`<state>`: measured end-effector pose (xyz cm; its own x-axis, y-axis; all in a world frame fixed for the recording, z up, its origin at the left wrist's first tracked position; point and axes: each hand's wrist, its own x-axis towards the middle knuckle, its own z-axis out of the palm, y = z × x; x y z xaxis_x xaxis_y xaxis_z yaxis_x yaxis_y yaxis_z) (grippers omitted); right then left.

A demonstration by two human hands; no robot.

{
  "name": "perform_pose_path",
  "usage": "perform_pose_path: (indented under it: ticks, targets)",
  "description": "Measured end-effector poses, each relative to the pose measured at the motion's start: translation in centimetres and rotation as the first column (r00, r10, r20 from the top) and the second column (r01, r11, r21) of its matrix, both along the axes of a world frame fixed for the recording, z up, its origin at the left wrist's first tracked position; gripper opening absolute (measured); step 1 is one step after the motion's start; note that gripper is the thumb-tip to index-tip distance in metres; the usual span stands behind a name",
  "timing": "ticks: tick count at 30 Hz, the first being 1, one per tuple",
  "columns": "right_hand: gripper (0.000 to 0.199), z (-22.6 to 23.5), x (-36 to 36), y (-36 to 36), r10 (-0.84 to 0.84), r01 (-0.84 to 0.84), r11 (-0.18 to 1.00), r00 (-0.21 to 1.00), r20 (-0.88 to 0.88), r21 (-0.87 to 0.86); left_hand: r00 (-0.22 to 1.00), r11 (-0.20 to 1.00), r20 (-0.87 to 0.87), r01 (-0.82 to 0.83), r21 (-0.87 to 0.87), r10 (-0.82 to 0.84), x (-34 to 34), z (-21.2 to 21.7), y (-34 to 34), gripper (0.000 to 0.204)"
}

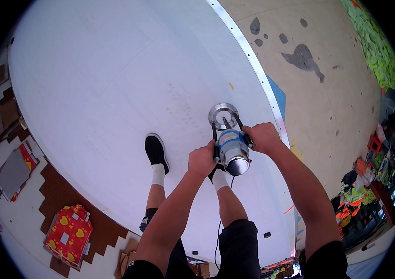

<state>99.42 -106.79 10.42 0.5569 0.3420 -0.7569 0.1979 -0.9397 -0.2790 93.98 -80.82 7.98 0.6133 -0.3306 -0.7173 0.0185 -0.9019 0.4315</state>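
Power tool (232,149), one: blue and silver body, domed metal end toward the person, held over the white panel (104,88); landmark for all entries below.

Ring base (212,118), one: round, metal, joined to the tool by two dark rods, at its far end.

Left hand (201,160), one: closed about the grip on the tool's left side; fingers partly hidden.

Right hand (264,137), one: closed about the grip on the tool's right side. The hands are apart, with the tool's body between them.

Cord (219,223), one: black, thin, running from the tool toward the person.

Shoes, two: black; one (155,149) left of the tool, the other partly hidden just beside it, on the near side.

Metal strip (262,83), one: curved in view, dotted with dark spots, right of the tool along the panel's edge.

Small black disc (267,235), one: on the panel, nearer the person than the tool.

Red package (69,235), one: yellow hearts, well left of the tool, on brown cardboard (57,190).

Green pile (379,46), one: far right beyond the tool.
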Motion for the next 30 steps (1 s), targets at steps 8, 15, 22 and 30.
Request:
perform_pose_path:
  ticks: [8,15,22,30]
  targets:
    - [0.038,0.0,0.0,0.1,-0.007,0.007,1.0,1.0,-0.002,0.006,1.0,1.0,-0.02,0.015,0.006,-0.014,0.2,-0.3,0.3,0.064]
    - [0.039,-0.7,-0.5,-0.3,-0.006,0.006,1.0,1.0,0.011,0.024,0.999,0.999,0.04,0.014,-0.038,-0.012,-0.1,-0.6,0.3,0.052]
    - [0.036,-3.0,-0.6,-0.1,0.057,-0.057,0.998,0.998,-0.02,0.0,0.998,0.999,0.062,0.024,-0.046,-0.021,-0.6,-3.4,0.5,0.058]
    - [0.032,-4.5,-0.7,-0.1,0.079,-0.079,0.997,0.997,0.013,0.013,1.0,1.0,0.03,0.009,-0.012,-0.009,-0.5,-3.9,0.5,0.059]
